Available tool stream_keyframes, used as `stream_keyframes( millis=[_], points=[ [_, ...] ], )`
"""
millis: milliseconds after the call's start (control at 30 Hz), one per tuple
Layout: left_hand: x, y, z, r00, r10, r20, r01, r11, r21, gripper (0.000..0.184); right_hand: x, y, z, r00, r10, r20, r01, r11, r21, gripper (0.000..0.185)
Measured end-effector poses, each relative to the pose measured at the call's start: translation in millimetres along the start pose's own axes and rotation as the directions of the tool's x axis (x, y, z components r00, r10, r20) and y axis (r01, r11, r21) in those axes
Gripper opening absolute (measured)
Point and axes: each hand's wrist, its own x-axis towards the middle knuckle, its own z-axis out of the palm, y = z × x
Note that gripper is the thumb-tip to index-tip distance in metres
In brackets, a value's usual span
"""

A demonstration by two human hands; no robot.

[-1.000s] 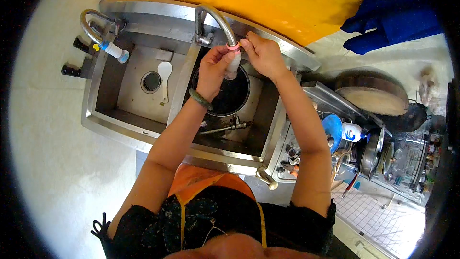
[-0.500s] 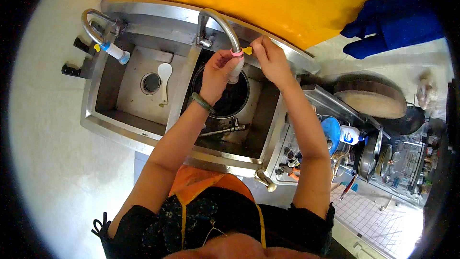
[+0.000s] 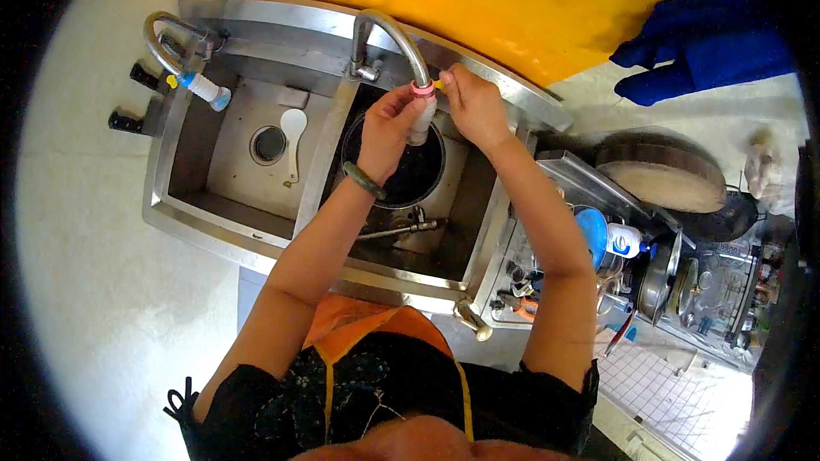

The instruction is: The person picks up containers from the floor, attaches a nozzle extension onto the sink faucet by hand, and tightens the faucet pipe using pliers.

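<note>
A curved metal faucet [image 3: 395, 30] reaches over the right sink basin, with a pink-collared, whitish faucet filter [image 3: 421, 124] on its end. My left hand [image 3: 389, 128] is closed round the filter from the left side. On the right, the fingers of my right hand [image 3: 477, 107] pinch the small yellow tab [image 3: 439, 84] at the pink collar. Below my hands a dark round pot [image 3: 406, 183] sits in the basin, partly covered by my left hand and the filter.
In the left basin [image 3: 235, 154] lies a white rice paddle [image 3: 293, 137] beside the drain. A second faucet [image 3: 162, 38] with a blue-and-white filter hangs over that basin. Knife handles [image 3: 126, 122] stick out at the left edge. Right of the sink stand a blue-labelled bottle [image 3: 623, 241] and several pans.
My right hand has shifted slightly left and its fingers have turned at the yellow tab, which now shows less. My left hand stays on the filter.
</note>
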Motion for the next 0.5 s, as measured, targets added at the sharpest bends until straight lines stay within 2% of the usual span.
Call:
stream_keyframes(
  millis=[67, 100, 167, 200, 267, 300, 333, 367, 400, 433, 467, 500],
  points=[
    [-2.7, 4.6, 2.4, 1.0, -0.009, -0.001, 0.009, 1.0, 0.01, 0.028, 2.7, -11.1, -1.6, 0.95, 0.293, 0.108, -0.307, 0.937, 0.166, 0.033],
    [-2.8, 3.6, 2.3, 1.0, -0.004, -0.001, 0.004, 1.0, 0.021, 0.028, 4.4, -11.7, -2.9, 0.878, 0.431, 0.209, -0.475, 0.84, 0.263, 0.033],
    [-1.7, 0.0, 2.4, 1.0, 0.003, 0.008, -0.004, 0.999, 0.041, 0.029, 8.9, -7.7, -7.0, 0.665, 0.55, 0.505, -0.746, 0.513, 0.424, 0.032],
    [-1.5, -1.9, 2.6, 1.0, 0.003, 0.006, -0.003, 1.0, 0.018, 0.029, 9.9, -5.0, -11.4, 0.568, 0.546, 0.616, -0.823, 0.355, 0.444, 0.031],
    [-0.9, -5.4, 0.5, 1.0, 0.008, -0.009, -0.008, 1.0, -0.028, 0.03, 7.4, -2.1, -12.9, 0.591, 0.541, 0.598, -0.806, 0.426, 0.411, 0.031],
    [0.0, -7.2, -1.1, 1.0, 0.008, 0.009, -0.008, 0.998, -0.055, 0.031, 4.4, -3.3, -10.8, 0.674, 0.542, 0.502, -0.731, 0.588, 0.347, 0.031],
    [0.3, -9.1, -1.8, 0.999, 0.031, 0.018, -0.03, 0.999, -0.041, 0.03, 2.5, -2.0, -11.5, 0.795, 0.482, 0.368, -0.584, 0.772, 0.251, 0.03],
    [1.5, -10.9, -1.9, 0.998, 0.056, 0.027, -0.055, 0.998, -0.028, 0.028, 0.1, -1.5, -14.3, 0.899, 0.363, 0.244, -0.405, 0.901, 0.154, 0.03],
    [2.3, -11.1, -1.8, 0.996, 0.08, 0.035, -0.079, 0.997, -0.016, 0.026, -1.4, 1.8, -18.7, 0.969, 0.173, 0.174, -0.193, 0.975, 0.109, 0.026],
    [2.4, -11.2, -2.3, 0.996, 0.078, 0.034, -0.077, 0.997, -0.018, 0.027, -2.8, 5.1, -23.0, 0.995, -0.025, 0.096, 0.022, 0.999, 0.035, 0.023],
    [2.6, -11.7, -2.5, 0.997, 0.074, 0.034, -0.074, 0.997, -0.02, 0.027, -4.4, 7.7, -26.2, 0.973, -0.228, 0.042, 0.23, 0.972, -0.047, 0.021],
    [2.2, -12.0, -2.4, 0.997, 0.069, 0.034, -0.068, 0.997, -0.022, 0.027, -3.7, 7.5, -27.4, 0.966, -0.246, 0.08, 0.253, 0.962, -0.103, 0.022]
  ],
)
